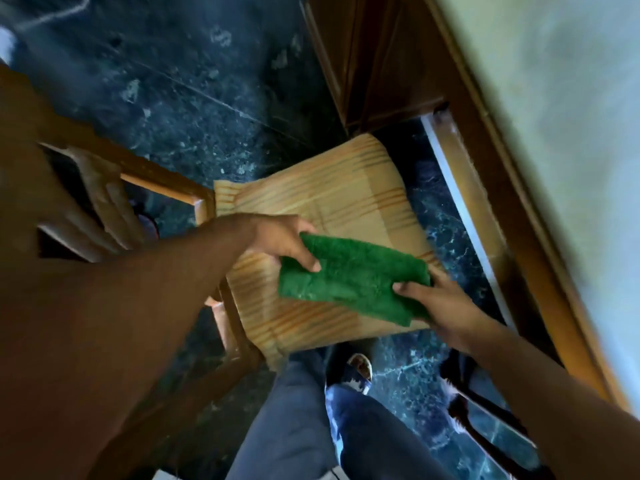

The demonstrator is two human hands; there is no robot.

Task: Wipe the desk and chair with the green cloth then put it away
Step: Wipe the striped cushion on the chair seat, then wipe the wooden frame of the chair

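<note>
Your left hand (282,242) and right hand (438,301) each pinch an end of the green cloth (353,277), stretched between them. Just beneath both hands sits the chair's striped cushion (332,199); beyond your right hand runs the bench (554,109).

Your two hands, left (284,242) and right (440,303), hold the cloth (353,275) spread just above the cushion (322,199), and the cushion's far half beyond the cloth lies bare, so you have open room there. To your left the chair frame (162,183) with its wooden rails blocks a sideways pass; the gaps between rails are narrow. To your right the desk (540,140) edge runs diagonally close by, with only a thin strip of floor (194,84) between it and the cushion. Ahead, the desk's wooden side panel (377,60) stands just beyond the cushion's far corner. Your legs (294,417) crowd the near edge below the cushion.
</note>
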